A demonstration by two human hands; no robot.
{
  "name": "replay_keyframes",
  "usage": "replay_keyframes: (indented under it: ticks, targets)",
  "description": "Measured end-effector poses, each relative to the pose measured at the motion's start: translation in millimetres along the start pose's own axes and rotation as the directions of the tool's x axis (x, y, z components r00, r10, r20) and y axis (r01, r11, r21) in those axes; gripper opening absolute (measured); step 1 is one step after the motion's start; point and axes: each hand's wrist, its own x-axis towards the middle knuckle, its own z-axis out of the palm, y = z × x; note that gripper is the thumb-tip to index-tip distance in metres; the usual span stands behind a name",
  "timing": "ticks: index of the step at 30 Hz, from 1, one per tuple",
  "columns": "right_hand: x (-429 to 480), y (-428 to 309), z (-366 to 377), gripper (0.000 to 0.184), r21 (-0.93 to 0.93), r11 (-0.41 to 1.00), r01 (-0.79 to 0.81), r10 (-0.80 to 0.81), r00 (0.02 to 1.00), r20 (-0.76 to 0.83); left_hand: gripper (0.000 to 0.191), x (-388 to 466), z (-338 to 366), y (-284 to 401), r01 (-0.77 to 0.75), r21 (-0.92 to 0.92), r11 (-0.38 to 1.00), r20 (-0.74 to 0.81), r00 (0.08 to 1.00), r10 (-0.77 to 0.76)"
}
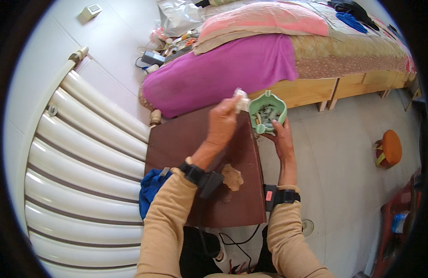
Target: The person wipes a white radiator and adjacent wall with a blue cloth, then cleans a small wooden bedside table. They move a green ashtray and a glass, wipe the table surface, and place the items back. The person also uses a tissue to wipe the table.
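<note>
My left hand (pixel 222 121) is raised over the dark red tabletop (pixel 179 139), its fingers closed on a crumpled white tissue (pixel 241 101). Just right of the table's edge, my right hand (pixel 282 136) grips the near rim of a pale green ashtray (pixel 285 110). Ash and what looks like a cigarette butt lie inside it. The tissue is close to the ashtray's left side; whether they touch I cannot tell. A tan, irregular patch (pixel 232 177) shows on the tabletop near my left wrist, which wears a black strapped device. My right wrist wears one too.
A white radiator (pixel 85 173) borders the table on the left, with a blue cloth (pixel 151 189) at the table's left edge. Beyond stands a bed with a purple cover (pixel 217 74). An orange-topped stool (pixel 391 147) stands on the floor at right. Black cables (pixel 235 243) hang below the table.
</note>
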Motion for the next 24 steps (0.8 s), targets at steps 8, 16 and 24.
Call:
replay_keyframes:
  ticks: [8, 16, 24]
  targets:
    - [-1.1, -0.7, 1.8, 0.049, 0.001, 1.0, 0.003, -0.003, 1.0, -0.017, 0.034, -65.6, -217.8, -125.2, 0.484, 0.663, 0.572, -0.424, 0.872, -0.245]
    - [-0.5, -1.1, 0.6, 0.052, -0.017, 1.0, 0.003, -0.003, 1.0, 0.006, 0.047, -71.9, -190.8, -169.7, 0.288, 0.704, 0.649, -0.055, 0.934, -0.354]
    - [-1.3, -2.2, 1.4, 0.053, -0.013, 1.0, 0.016, -0.016, 1.0, 0.001, 0.039, -13.0, -18.8, -80.7, -0.06, 0.422, 0.904, 0.164, 0.986, -0.011]
